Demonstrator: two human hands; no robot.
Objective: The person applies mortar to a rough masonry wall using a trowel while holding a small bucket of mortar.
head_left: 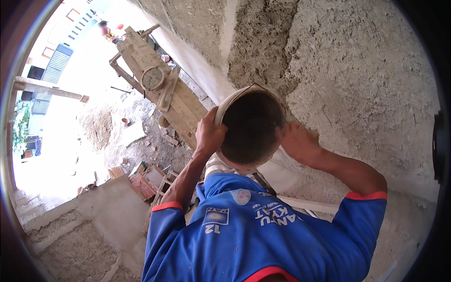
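Bucket (251,127): one, in front of the person's blue shirt (277,235) and near a rough wall (357,89); its mouth faces the camera, and the inside is too dark to tell what it holds.
Left hand (209,135): fingers closed on the left side of the rim, thumb toward the inside.
Right hand (300,142): partly curled at the right side of the rim, blurred; whether it grips the rim or anything else, I cannot tell.
Grip: if the right hand has no firm hold, the weight could hang on the left fingers alone, and the bucket might tip or slip.
Dark wall patch (260,44): one, beyond the bucket; if it is damp and loose, crumbs could drop onto the hands.
Plank platform (185,117): one, to the left, carrying one round tub (152,78) and one long board (168,89).
Ground (141,113): at least two small pots (125,121), one reddish stack (142,185).
Background: one other person (109,34), far off.
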